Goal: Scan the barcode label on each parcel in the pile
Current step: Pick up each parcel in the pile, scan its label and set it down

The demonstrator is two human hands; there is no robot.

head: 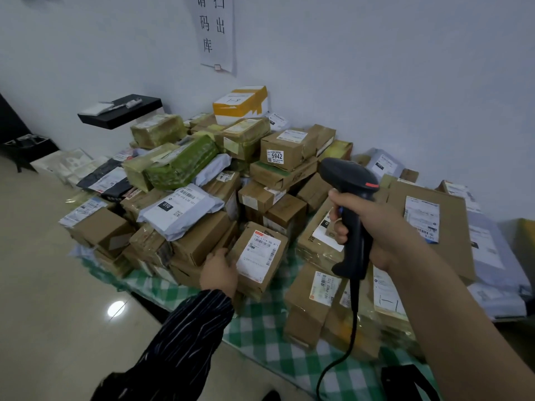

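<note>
A pile of cardboard parcels (283,151) and plastic mailers lies on a green checked cloth (260,328) against the wall. My right hand (373,227) grips the handle of a black corded barcode scanner (351,204), whose head points toward the pile. My left hand (218,272) holds the left side of a small brown box (272,253) at the pile's front. That box is tilted, and its white barcode label (259,256) faces up toward me.
A grey mailer (179,209) tops the boxes at left. A large flat carton (431,224) lies at right. A black shelf (121,111) with a pen sticks out from the wall. A paper sign (215,30) hangs above. Tiled floor (58,285) spreads left.
</note>
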